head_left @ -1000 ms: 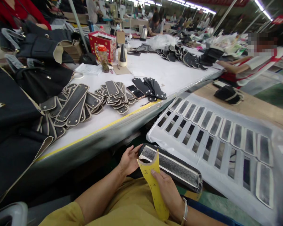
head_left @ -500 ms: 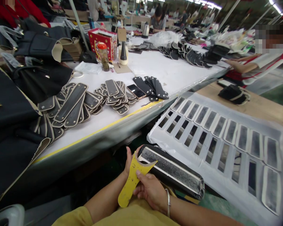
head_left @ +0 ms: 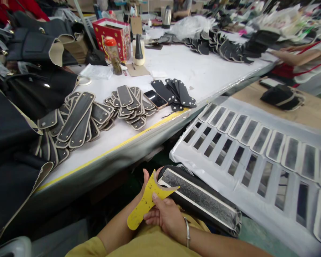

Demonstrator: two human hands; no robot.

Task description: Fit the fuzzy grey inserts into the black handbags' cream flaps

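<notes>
My right hand is closed on a yellow flat scraper, its forked tip resting on the near end of a long black strap piece with cream edges that lies across my lap. My left hand sits mostly hidden behind the scraper, fingers curled round the strap's near end. A silver bangle is on my right wrist.
A white table holds piles of black strap pieces, a phone, a red box and black bags. A plastic sheet at right carries rows of glued pieces. Another person's arm rests at far right.
My right hand swung the scraper from pointing up to lying tilted left over the strap's end. The view shifted slightly downward and the left hand closed in behind the scraper.
</notes>
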